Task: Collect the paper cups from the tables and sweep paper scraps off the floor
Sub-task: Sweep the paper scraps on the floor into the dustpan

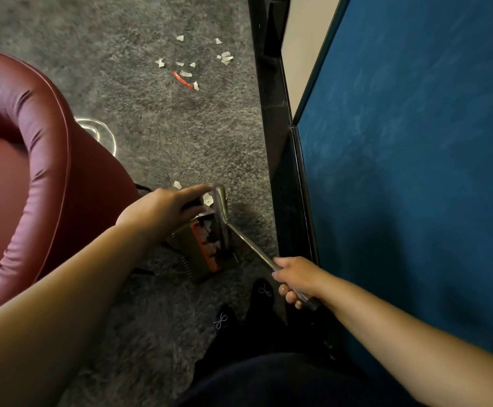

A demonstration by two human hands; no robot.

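The sweeping step is in hand: the right hand [293, 279] grips the broom handle [251, 248], the left hand [166, 210] holds the dustpan [201, 248], and next both must reach the paper scraps [192, 63] ahead on the carpet [151, 127].

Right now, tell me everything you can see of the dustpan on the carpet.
The dustpan sits on the grey carpet between the maroon chair and the dark partition base. It looks ribbed and greyish with an orange and black panel, and white paper scraps lie at its far end. A metal bar rises from it. The left hand grips its top; the right hand holds a metal handle running toward it.
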